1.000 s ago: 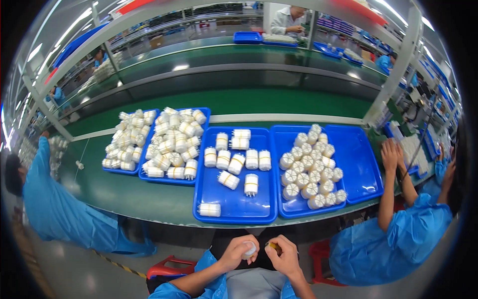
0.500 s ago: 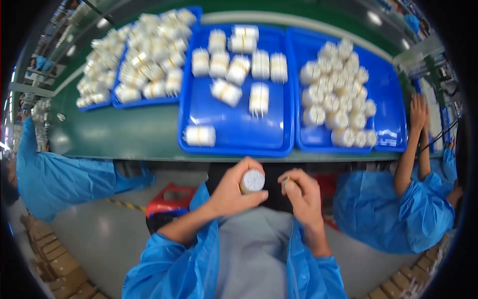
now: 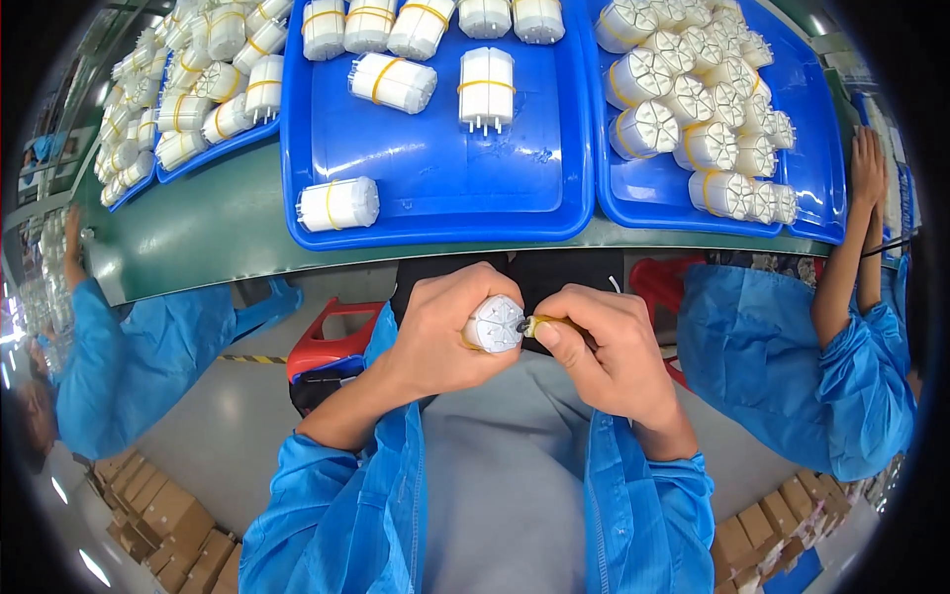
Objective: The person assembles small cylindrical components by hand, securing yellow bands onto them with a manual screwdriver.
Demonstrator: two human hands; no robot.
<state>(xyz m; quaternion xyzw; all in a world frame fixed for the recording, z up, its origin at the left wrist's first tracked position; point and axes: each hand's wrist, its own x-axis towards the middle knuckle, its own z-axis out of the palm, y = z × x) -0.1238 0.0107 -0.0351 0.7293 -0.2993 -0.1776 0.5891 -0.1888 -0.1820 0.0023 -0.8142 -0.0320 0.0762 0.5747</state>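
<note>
My left hand (image 3: 430, 327) is closed round a bundle of white plastic pieces (image 3: 494, 323), held above my lap. The bundle's round end faces up toward me, split into wedge-shaped segments with small pins. My right hand (image 3: 616, 354) pinches a small yellow piece with a dark tip (image 3: 535, 325); its exact kind is too small to make out. That tip meets the right edge of the bundle's end, or lies very close to it. The rest of the yellow piece is hidden by my fingers.
Ahead on the green table (image 3: 198, 223) is a blue tray (image 3: 445, 203) with several rubber-banded white bundles. Another blue tray (image 3: 648, 193) at right holds stacked bundles, and more fill the trays at far left. Co-workers sit on both sides. A red stool (image 3: 332, 332) stands at left.
My right hand has moved left, bringing the yellow piece from apart to the bundle's end. The trays now appear larger and higher in view. The left hand keeps its grip.
</note>
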